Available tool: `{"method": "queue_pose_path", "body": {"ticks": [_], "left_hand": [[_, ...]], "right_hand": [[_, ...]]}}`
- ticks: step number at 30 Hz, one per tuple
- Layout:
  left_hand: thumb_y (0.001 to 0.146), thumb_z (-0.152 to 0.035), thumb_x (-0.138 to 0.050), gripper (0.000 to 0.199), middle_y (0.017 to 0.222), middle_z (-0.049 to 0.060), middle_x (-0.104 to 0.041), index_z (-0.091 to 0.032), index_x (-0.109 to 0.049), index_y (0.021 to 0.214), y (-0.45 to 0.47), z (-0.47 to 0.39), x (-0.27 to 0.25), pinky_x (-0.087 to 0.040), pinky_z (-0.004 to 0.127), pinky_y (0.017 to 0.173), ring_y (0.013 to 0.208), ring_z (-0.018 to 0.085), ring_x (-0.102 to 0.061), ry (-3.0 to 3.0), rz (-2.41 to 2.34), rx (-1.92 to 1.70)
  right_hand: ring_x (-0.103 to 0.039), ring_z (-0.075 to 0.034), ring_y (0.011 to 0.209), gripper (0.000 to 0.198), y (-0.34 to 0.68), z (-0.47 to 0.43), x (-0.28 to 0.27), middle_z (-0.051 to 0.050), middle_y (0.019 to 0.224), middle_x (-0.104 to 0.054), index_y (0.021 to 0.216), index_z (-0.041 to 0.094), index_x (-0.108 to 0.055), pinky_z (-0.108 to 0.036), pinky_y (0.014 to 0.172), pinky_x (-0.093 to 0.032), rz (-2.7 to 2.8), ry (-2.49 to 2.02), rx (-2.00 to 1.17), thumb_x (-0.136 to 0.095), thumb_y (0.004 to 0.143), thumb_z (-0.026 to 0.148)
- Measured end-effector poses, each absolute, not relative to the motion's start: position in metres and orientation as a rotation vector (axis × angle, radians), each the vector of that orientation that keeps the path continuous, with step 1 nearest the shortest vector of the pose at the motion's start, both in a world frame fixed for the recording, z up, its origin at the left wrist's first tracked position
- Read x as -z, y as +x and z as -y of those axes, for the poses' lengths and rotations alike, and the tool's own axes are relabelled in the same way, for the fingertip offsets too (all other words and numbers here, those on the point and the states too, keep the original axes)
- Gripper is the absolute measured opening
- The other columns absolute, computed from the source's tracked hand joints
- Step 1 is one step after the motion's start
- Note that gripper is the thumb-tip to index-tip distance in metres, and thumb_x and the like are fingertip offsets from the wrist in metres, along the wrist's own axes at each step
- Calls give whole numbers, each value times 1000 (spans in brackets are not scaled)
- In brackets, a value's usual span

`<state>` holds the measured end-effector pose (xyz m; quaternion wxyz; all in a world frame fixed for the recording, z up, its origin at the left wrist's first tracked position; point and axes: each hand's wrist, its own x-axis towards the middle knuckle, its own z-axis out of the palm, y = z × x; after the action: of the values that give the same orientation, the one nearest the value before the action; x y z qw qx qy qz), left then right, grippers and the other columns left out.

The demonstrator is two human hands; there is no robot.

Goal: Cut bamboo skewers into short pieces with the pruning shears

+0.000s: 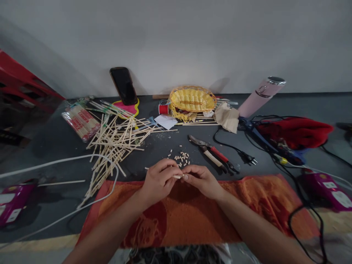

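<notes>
From my end, an orange towel [192, 220] spans the lower frame, a stick pile [118, 137] left of centre. Mid-frame, the left hand [161, 178] is curled closed, the right hand [202, 181] pinched. Pruners [212, 153] lie right of centre. Both hands' fingertips hold a short pale stick [176, 176] — possibly two, partly hidden — just below small cut pieces [181, 158].

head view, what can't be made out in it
Head view: pale stick pieces between the left hand and right hand, partly covered by fingers; their number is unclear.
Head view: far-left purple object, cut off by the left edge.
Head view: print on the stick packet, too small and blurred to read.
</notes>
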<state>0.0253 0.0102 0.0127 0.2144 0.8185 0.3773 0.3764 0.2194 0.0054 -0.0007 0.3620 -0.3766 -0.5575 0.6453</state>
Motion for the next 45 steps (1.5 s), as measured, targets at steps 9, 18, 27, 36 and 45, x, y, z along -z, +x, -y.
{"method": "queue_pose_path", "body": {"ticks": [9,18,27,36,45], "left_hand": [[81,-7,-53,21,90,3,-67,-21,-68,87,22,-10,-12,-48,29,75,82,16,-60,2439,-1052,-981],[80,-5,-54,24,91,4,-68,-20,-68,92,21,-13,-12,-49,29,75,83,16,-60,2388,-999,-976],[82,-9,-55,19,92,4,-67,-19,-66,94,17,-14,-13,-49,31,77,83,16,-59,2396,-942,-942],[93,-20,-46,32,112,10,-61,-19,-57,123,19,-15,-10,-48,39,88,103,22,-56,2396,-1284,-733],[93,-24,-51,16,89,3,-68,-21,-66,95,25,-11,-5,-49,27,77,83,15,-61,2208,-1220,-743]], "right_hand": [[-53,-10,69,20,221,-5,5,0,73,-63,83,17,-69,-22,68,-41,1417,-966,-1700,-63,86,36],[-51,-10,68,19,222,-6,3,1,72,-61,80,17,-65,-22,66,-40,1470,-978,-1640,-62,86,34],[-52,-11,69,19,221,-6,6,0,73,-61,82,17,-64,-22,67,-41,1517,-1008,-1616,-63,86,36],[-57,-15,79,12,225,-6,2,-2,85,-64,91,20,-63,-27,75,-44,1765,-1212,-1079,-57,89,30],[-58,-14,74,6,222,-5,7,-1,82,-64,88,21,-61,-24,70,-45,1890,-1231,-968,-55,87,23]]}}
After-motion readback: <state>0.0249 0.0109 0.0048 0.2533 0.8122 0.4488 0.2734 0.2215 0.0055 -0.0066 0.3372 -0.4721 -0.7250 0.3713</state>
